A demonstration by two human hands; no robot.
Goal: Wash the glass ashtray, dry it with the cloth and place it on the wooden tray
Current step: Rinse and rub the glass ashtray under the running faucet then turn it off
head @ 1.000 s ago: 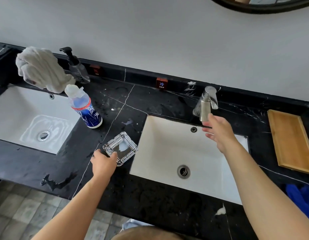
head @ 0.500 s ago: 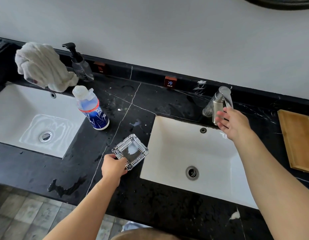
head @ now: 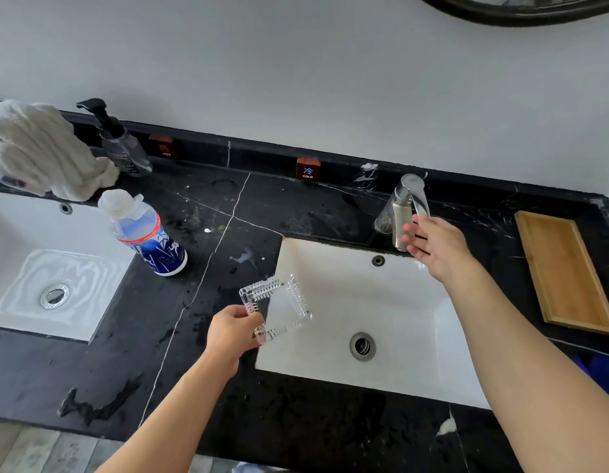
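My left hand (head: 232,332) grips the square cut-glass ashtray (head: 279,307) by its near left corner and holds it tilted over the left edge of the right-hand white sink (head: 415,336). My right hand (head: 436,247) is at the steel faucet (head: 402,209), with fingers spread and touching the end of its lever. No water shows at the spout. A crumpled white cloth (head: 36,151) lies at the far left, behind the other sink. The wooden tray (head: 566,271) sits on the black counter at the far right.
A blue-labelled plastic bottle (head: 146,237) stands between the two sinks. A dark pump dispenser (head: 120,145) is by the back ledge. The left sink (head: 50,274) holds shallow water. Something blue (head: 600,373) lies on the counter near my right forearm.
My left hand has lifted the ashtray off the counter and carried it right, over the sink's edge. My right hand has risen from under the spout to the faucet lever.
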